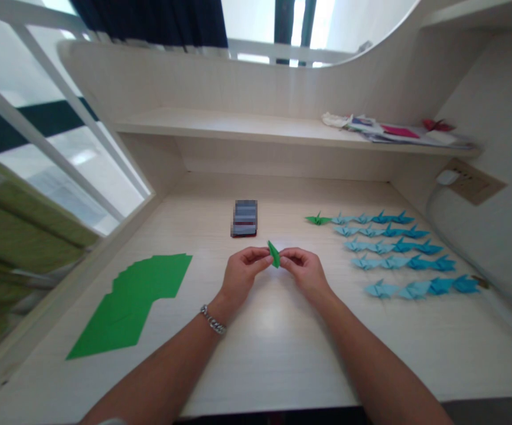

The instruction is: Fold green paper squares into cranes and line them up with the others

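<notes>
Holding: you have a small folded green paper (274, 254) upright between both hands, at the middle of the worktop (277, 360).
Left hand: your left hand (245, 270) has its grip pinched on the paper's left side, thumb against fingers; a chain bracelet (212, 320) circles your wrist.
Right hand: your right hand (303, 270) pinches the paper from the right in the same way.
Green sheets: to your left, flat green sheets (136, 295) lie overlapping in a fan.
Phone: beyond your left hand lies a dark phone-like object (245, 219), its face blurred.
Cranes: to your right stand five rows of blue paper cranes (401, 245), paler toward the left; a green crane (319, 219) heads the far row.
Shelf: papers (400, 131) lie at the right of the far shelf (238, 127).
</notes>
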{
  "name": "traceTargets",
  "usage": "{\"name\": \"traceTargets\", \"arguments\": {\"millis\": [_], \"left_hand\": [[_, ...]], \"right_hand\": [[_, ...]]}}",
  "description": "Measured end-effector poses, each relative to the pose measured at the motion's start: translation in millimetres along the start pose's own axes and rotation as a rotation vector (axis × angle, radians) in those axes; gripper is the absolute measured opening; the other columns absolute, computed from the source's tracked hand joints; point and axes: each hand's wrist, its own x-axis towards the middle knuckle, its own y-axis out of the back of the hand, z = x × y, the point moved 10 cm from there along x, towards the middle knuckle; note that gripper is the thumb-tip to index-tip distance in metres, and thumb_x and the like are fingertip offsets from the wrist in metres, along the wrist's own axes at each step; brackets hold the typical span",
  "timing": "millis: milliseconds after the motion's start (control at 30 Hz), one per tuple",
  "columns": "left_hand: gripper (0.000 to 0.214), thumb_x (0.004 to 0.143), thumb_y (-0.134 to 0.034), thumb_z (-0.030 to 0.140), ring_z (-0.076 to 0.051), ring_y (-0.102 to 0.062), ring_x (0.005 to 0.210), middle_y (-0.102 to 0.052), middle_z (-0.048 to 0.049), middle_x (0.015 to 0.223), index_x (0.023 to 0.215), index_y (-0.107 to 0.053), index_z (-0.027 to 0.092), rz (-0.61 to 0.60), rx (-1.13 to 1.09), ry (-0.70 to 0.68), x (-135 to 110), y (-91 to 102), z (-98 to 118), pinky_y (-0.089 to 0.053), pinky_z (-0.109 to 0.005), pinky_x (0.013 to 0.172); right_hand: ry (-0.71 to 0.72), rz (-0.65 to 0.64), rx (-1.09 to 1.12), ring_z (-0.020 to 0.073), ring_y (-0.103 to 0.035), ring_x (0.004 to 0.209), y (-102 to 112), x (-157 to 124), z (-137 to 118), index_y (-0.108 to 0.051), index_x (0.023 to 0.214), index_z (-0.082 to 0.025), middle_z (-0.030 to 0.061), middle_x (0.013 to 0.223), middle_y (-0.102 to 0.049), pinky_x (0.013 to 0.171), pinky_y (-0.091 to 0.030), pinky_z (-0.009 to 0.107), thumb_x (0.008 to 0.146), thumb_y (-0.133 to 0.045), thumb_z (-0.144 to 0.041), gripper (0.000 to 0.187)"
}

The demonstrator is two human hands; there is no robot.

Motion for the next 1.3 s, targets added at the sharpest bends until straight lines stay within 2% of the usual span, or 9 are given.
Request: {"name": "traceTargets", "arguments": {"millis": [200, 400, 633, 833, 967, 1133, 1300], "left_hand": [[0.023, 0.064, -0.076, 0.023, -0.017, -0.064, 0.079, -0.07, -0.0085, 0.091, 0.083, -0.068, 0.013, -0.002, -0.004, 0.008, -1, -0.9, -1, -0.049, -0.034, 0.08], [0.021, 0.069, -0.073, 0.025, -0.016, -0.063, 0.076, -0.068, -0.0063, 0.084, 0.085, -0.066, 0.014, -0.053, 0.055, -0.001, -3, -8.5, 3, -0.05, -0.032, 0.075], [0.019, 0.065, -0.075, 0.024, -0.014, -0.061, 0.073, -0.067, -0.0024, 0.078, 0.077, -0.064, 0.015, -0.064, 0.159, -0.048, -7, -14.5, 11, -0.048, -0.026, 0.071], [0.015, 0.072, -0.068, 0.025, -0.017, -0.063, 0.075, -0.069, -0.0052, 0.081, 0.082, -0.067, 0.015, -0.052, 0.218, -0.072, -5, -11.6, 13, -0.05, -0.03, 0.073], [0.013, 0.073, -0.067, 0.025, -0.017, -0.063, 0.075, -0.069, -0.0048, 0.082, 0.083, -0.067, 0.016, -0.105, 0.242, -0.105, -8, -18.3, 15, -0.05, -0.03, 0.074], [0.013, 0.075, -0.066, 0.026, -0.017, -0.063, 0.077, -0.067, -0.0048, 0.082, 0.082, -0.065, 0.016, -0.146, 0.247, -0.126, -13, -25.6, 15, -0.05, -0.03, 0.075], [0.015, 0.076, -0.065, 0.027, -0.016, -0.063, 0.076, -0.066, -0.004, 0.082, 0.086, -0.063, 0.016, -0.092, 0.262, -0.156, -13, -21.2, 19, -0.051, -0.029, 0.072]], "right_hand": [[0.0, 0.014, -0.011, 0.0182, -0.062, 0.074, 1, 0, 0, -0.071, 0.079, -0.017, 0.0049, 0.078, -0.07, 0.074, -0.048, 0.031, 0.068, -0.07, -0.029, 0.016], [-0.002, 0.017, -0.042, 0.0183, -0.061, 0.073, 1, -1, 1, -0.071, 0.08, -0.017, 0.005, 0.078, -0.07, 0.073, -0.048, 0.031, 0.069, -0.069, -0.029, 0.016], [0.008, 0.026, -0.04, 0.0181, -0.061, 0.074, 1, 0, 1, -0.07, 0.079, -0.017, 0.0051, 0.078, -0.069, 0.073, -0.047, 0.03, 0.068, -0.069, -0.028, 0.016], [-0.045, 0.027, 0.016, 0.0175, -0.061, 0.071, 1, 0, 6, -0.07, 0.079, -0.016, 0.0047, 0.076, -0.069, 0.072, -0.048, 0.031, 0.067, -0.07, -0.031, 0.018], [-0.081, 0.022, 0.052, 0.0167, -0.061, 0.068, -1, -2, 8, -0.068, 0.081, -0.016, 0.004, 0.075, -0.068, 0.069, -0.049, 0.03, 0.065, -0.072, -0.032, 0.023], [-0.016, 0.043, -0.045, 0.0165, -0.061, 0.069, 1, -1, 5, -0.066, 0.079, -0.017, 0.0039, 0.075, -0.067, 0.066, -0.049, 0.029, 0.066, -0.072, -0.033, 0.021], [-0.006, 0.019, -0.099, 0.0171, -0.062, 0.068, -1, -2, 6, -0.067, 0.078, -0.016, 0.0047, 0.074, -0.068, 0.065, -0.049, 0.029, 0.068, -0.07, -0.03, 0.017]]}}
